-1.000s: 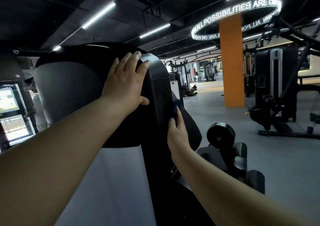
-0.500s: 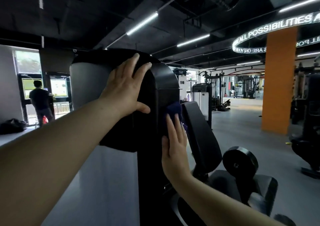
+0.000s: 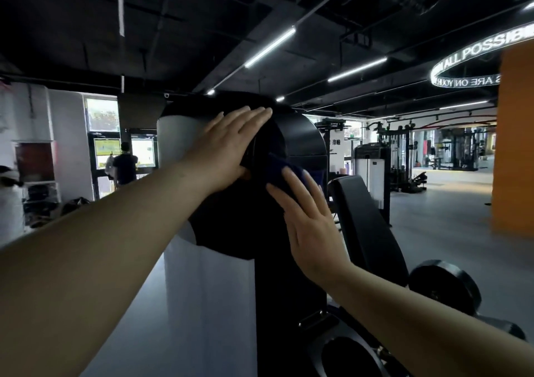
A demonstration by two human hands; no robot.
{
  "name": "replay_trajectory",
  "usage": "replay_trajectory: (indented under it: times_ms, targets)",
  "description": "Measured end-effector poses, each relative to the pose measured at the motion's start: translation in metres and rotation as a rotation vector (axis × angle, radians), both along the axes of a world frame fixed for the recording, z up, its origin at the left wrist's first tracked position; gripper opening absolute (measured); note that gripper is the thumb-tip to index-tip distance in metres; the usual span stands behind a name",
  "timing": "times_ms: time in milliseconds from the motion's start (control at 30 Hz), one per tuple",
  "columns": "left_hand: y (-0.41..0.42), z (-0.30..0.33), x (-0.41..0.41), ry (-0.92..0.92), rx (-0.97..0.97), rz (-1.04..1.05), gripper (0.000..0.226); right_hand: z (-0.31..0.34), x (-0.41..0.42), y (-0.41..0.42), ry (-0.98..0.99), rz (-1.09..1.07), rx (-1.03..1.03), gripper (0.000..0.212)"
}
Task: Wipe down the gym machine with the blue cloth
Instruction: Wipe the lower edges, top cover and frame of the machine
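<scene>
The right hand presses the blue cloth flat against the dark side of the gym machine, its fingers straight and slightly spread, while the left hand rests open on the rounded top. Wiping looks mid-course. In this dim light no cleaned patch shows, and the padded seat and lower frame probably remain.

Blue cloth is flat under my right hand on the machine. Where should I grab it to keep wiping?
Probably the bunched upper edge of the blue cloth, which shows past the right hand; curl in from the right, since the left hand rests close beside it on the machine's black housing.
</scene>
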State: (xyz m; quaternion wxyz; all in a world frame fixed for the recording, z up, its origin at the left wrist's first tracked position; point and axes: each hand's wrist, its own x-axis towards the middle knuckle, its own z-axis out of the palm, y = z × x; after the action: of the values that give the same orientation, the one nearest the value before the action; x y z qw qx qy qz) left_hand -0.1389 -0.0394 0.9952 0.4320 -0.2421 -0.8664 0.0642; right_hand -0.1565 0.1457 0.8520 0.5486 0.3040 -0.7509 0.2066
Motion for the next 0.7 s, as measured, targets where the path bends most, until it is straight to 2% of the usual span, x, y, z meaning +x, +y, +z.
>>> replay_trajectory:
  times_ms: [100,200,300,400,467,600,700]
  targets:
    - [-0.003,-0.003,-0.003,-0.001,0.020,-0.016,0.112,0.047,0.006,-0.014,-0.063,-0.001,-0.090,0.051]
    - [-0.007,-0.026,-0.005,0.074,0.166,-0.022,0.099,0.058,0.007,-0.021,-0.096,-0.022,-0.132,0.053]
    - [-0.008,-0.072,-0.002,0.104,0.311,-0.018,0.089,0.011,0.009,-0.017,-0.045,-0.102,-0.024,0.061]
    - [-0.011,-0.109,-0.003,0.037,0.331,-0.022,0.089,-0.030,0.014,-0.010,-0.009,-0.212,0.165,0.069]
    - [-0.019,-0.117,-0.006,0.022,0.311,-0.034,0.092,-0.018,0.017,-0.011,-0.010,-0.240,0.199,0.068]
    - [-0.028,-0.118,-0.009,-0.027,0.294,-0.043,0.099,0.024,0.020,-0.034,-0.038,-0.318,0.127,0.062]
    - [-0.030,-0.127,-0.010,-0.027,0.342,-0.081,0.097,0.005,0.021,-0.042,-0.018,-0.400,0.244,0.058]
